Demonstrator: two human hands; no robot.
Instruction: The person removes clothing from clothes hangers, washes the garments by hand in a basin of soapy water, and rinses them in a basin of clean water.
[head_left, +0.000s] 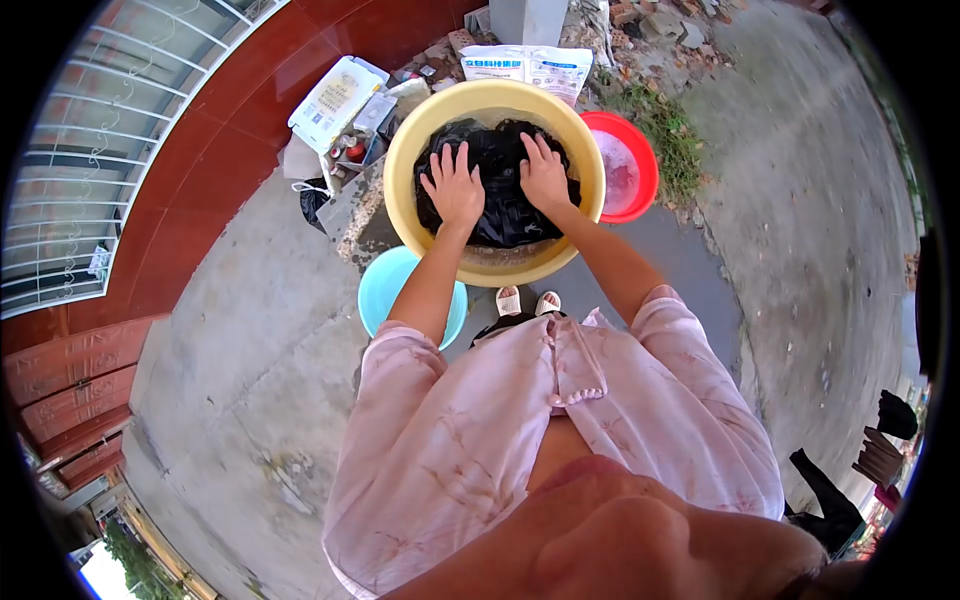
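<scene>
A large yellow basin (396,175) stands in front of me, holding water and a wet black cloth or garment (505,205). My left hand (457,187) lies on the left part of the black cloth, fingers spread. On its right part rests my right hand (544,172), fingers also apart and pointing away from me. Both palms face down on the fabric, and neither hand grips it. What kind of garment it is, I cannot tell.
Left of my feet is a light blue basin (375,290). A red basin (647,170) with sudsy water touches the yellow one's right. Behind stand a white printed bag (540,68) and a white box (340,100). Grass (660,130) and rubble (650,25) lie at the back; dark clothes (825,500) hang right.
</scene>
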